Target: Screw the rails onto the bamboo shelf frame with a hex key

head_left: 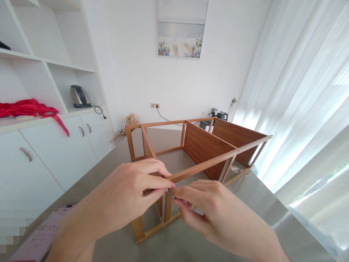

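Note:
A brown wooden shelf frame (201,167) lies on its side across the table, with slatless panels between its rails. At the near end of its upper rail, my left hand (136,189) is closed in a pinch. Its fingertips meet the rail and the upper end of a small bent grey metal piece, which looks like a hex key (171,193). From the right, my right hand (209,207) pinches the lower end of this key between thumb and index finger. The fastener under my fingertips is mostly hidden.
A phone (46,229) showing a timer lies at the table's left edge. White cabinets (54,149) with an electric kettle (79,96) and red cloth (29,109) stand left. Dried stalks (131,120) are behind the frame, and a white curtain (294,91) hangs right.

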Action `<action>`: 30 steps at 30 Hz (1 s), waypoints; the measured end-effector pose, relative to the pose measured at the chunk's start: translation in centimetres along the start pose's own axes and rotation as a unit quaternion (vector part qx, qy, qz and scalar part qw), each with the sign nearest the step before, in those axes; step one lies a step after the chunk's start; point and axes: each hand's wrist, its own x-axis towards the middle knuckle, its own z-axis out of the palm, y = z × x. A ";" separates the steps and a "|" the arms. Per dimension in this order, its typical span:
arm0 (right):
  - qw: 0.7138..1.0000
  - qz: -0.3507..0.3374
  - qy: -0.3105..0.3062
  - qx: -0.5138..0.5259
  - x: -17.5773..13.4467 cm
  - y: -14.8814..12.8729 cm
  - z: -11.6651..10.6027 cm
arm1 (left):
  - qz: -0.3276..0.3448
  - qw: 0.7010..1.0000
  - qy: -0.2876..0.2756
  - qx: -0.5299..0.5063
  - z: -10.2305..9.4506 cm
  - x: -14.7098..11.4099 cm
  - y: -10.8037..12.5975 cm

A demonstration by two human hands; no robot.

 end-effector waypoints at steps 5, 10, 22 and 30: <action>1.000 -0.010 0.004 0.005 0.2 0.0 0.0 | 0.005 1.000 -0.001 -0.004 0.0 0.0 -0.1; 1.000 -0.004 -0.001 0.007 0.2 0.0 0.3 | 0.017 1.000 0.006 0.002 0.1 0.0 -0.3; 1.000 -0.022 0.004 0.003 0.3 0.0 0.0 | -0.091 0.992 0.018 0.085 0.2 -0.4 -0.3; 1.000 -0.025 -0.003 0.010 0.4 0.1 0.1 | -0.112 0.992 -0.036 0.035 0.1 0.0 0.0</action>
